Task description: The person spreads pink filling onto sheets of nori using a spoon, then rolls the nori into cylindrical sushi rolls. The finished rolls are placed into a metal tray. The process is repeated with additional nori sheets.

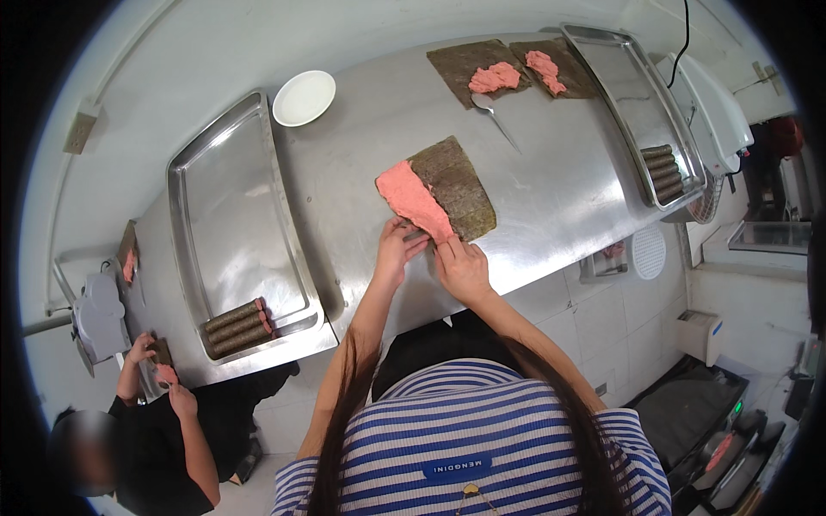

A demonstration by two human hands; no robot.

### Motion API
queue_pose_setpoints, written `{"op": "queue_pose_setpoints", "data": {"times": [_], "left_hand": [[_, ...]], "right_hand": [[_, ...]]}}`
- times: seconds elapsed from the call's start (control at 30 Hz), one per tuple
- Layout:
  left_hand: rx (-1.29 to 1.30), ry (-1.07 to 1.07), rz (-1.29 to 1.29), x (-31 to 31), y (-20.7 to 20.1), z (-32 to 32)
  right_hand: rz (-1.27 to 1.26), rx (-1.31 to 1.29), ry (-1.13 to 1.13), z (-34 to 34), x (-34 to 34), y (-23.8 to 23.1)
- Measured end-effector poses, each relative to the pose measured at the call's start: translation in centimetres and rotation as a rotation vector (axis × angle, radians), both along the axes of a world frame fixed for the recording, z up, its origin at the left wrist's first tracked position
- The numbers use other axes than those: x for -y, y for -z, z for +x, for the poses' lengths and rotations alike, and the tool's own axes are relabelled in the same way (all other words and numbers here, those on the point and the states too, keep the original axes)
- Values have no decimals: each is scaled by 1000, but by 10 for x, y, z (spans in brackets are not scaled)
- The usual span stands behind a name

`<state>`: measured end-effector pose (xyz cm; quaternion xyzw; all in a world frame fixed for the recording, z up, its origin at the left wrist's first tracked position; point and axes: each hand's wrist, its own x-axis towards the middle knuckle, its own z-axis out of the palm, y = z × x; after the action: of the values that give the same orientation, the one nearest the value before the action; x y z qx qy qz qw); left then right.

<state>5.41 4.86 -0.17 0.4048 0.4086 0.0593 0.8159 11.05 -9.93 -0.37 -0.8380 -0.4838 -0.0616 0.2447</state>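
In front of me a dark green seaweed sheet [460, 185] lies at a slant on the steel table, its left part coated with a layer of pink paste [408, 190]. My left hand [397, 253] is at the near left edge of the sheet, fingers bent and pinching the edge by the paste. Close beside it, my right hand [463, 268] grips the sheet's near corner, fingertips on the paste end. The fingers partly hide that edge.
Left is a metal tray [280, 205] with several seaweed rolls [237, 328], a white plate [304, 98] behind. Far right are two seaweed sheets with paste [495, 77], a spoon [483, 102] and another tray [613, 86]. At lower left a co-worker's hands [182, 400] handle another sheet.
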Motion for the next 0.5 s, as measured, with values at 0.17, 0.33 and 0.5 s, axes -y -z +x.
{"op": "queue_pose_setpoints", "data": {"times": [0.17, 0.33, 0.5], "left_hand": [[-10, 6, 202, -4, 16, 5], [-61, 38, 642, -9, 25, 20], [-44, 87, 907, -16, 35, 36]], "right_hand": [[172, -255, 93, -2, 2, 1], [274, -629, 254, -3, 6, 2], [324, -670, 326, 1, 8, 5]]}}
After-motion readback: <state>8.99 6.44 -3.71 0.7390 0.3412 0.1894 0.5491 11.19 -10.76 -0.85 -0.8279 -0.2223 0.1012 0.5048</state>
